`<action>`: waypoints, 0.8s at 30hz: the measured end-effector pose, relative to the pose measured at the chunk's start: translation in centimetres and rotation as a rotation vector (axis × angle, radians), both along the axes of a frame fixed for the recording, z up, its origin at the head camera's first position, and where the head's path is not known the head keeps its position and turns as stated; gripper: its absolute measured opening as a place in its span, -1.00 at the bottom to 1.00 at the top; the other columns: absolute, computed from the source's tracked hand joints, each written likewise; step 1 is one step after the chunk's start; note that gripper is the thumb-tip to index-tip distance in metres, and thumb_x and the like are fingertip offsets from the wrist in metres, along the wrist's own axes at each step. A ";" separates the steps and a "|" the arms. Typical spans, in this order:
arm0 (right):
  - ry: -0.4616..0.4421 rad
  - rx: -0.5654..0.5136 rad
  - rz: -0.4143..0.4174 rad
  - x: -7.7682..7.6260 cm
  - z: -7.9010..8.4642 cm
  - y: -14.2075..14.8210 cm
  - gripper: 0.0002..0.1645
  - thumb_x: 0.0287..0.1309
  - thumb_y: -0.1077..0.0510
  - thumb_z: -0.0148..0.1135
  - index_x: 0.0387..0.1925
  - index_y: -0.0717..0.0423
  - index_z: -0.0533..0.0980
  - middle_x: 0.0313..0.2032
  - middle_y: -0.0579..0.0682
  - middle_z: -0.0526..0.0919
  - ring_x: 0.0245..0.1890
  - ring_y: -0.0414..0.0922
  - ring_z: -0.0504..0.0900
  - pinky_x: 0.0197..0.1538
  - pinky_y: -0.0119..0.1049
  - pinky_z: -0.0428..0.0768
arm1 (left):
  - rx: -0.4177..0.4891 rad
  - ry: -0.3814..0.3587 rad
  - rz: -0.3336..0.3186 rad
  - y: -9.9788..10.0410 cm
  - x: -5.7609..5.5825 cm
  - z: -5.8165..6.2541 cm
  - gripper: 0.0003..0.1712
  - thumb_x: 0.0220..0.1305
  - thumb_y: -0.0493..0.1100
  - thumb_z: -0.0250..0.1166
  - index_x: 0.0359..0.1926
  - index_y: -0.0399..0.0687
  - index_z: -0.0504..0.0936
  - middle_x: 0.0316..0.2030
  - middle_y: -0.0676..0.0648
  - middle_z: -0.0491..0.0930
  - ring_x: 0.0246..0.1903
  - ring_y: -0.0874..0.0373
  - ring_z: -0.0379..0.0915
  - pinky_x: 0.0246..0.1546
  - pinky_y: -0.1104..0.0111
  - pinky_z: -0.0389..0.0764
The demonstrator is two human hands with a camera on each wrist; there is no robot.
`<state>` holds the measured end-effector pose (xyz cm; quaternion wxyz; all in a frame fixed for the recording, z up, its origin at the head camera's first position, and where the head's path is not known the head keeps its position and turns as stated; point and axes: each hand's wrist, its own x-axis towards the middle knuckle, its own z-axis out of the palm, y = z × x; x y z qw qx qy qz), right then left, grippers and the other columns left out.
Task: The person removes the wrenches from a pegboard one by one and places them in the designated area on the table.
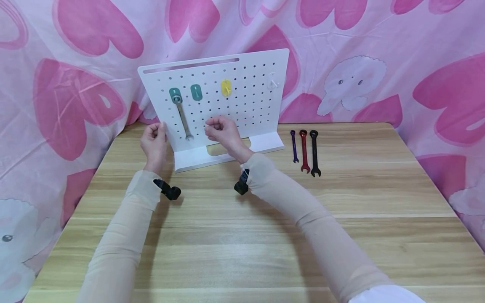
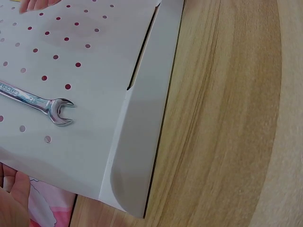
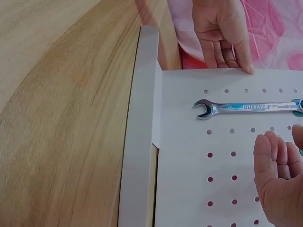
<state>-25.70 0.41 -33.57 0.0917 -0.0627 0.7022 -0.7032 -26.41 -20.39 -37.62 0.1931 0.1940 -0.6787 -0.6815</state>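
A white pegboard (image 1: 250, 101) stands upright on its base. From its leftmost green hook (image 1: 174, 91) a silver combination wrench (image 1: 182, 118) hangs by the ring end, its open jaw downward. My left hand (image 1: 154, 145) holds the board's left edge; in the right wrist view its thumb (image 3: 246, 59) overlaps the edge and the fingertips go behind it. My right hand (image 1: 223, 132) hovers before the board, right of the wrench, fingers loosely bent and holding nothing. In the left wrist view the wrench's open end (image 2: 60, 112) lies close to the board face.
Another green hook (image 1: 196, 92), a yellow hook (image 1: 226, 88) and a clear hook (image 1: 272, 81) are on the board. Right of it on the wooden table (image 1: 235, 231) lie a purple wrench (image 1: 294, 146), a red wrench (image 1: 304, 150) and a black wrench (image 1: 314, 152). A pink curtain hangs behind.
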 end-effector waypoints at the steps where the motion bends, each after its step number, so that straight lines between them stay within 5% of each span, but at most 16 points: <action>1: -0.002 0.001 0.003 0.0 0.0 -0.1 -0.71 0.20 0.30 0.18 -0.02 0.23 0.47 -0.26 0.00 0.55 -0.20 -0.15 0.59 -0.09 -0.37 0.61 | 0.000 -0.003 -0.001 0.0 0.0 0.0 -0.75 0.21 0.13 0.20 -0.24 0.11 0.53 -0.38 0.09 0.39 -0.36 0.28 0.29 -0.32 0.53 0.41; 9: -0.009 0.022 0.014 -0.3 0.0 -0.7 -0.69 0.22 0.26 0.18 0.01 0.21 0.47 -0.25 0.01 0.54 -0.18 -0.15 0.60 -0.11 -0.41 0.61 | -0.013 -0.025 -0.010 -0.2 -0.1 0.0 -0.72 0.22 0.16 0.17 -0.21 0.12 0.52 -0.34 0.10 0.41 -0.31 0.28 0.31 -0.18 0.44 0.43; 24: 0.036 0.040 0.022 -0.7 0.2 -1.9 -0.69 0.21 0.28 0.18 0.01 0.21 0.47 -0.24 0.01 0.53 -0.21 -0.17 0.57 -0.13 -0.46 0.60 | 0.006 -0.014 -0.011 -0.1 -0.1 0.1 -0.75 0.22 0.14 0.20 -0.25 0.12 0.52 -0.38 0.09 0.41 -0.37 0.27 0.31 -0.31 0.51 0.41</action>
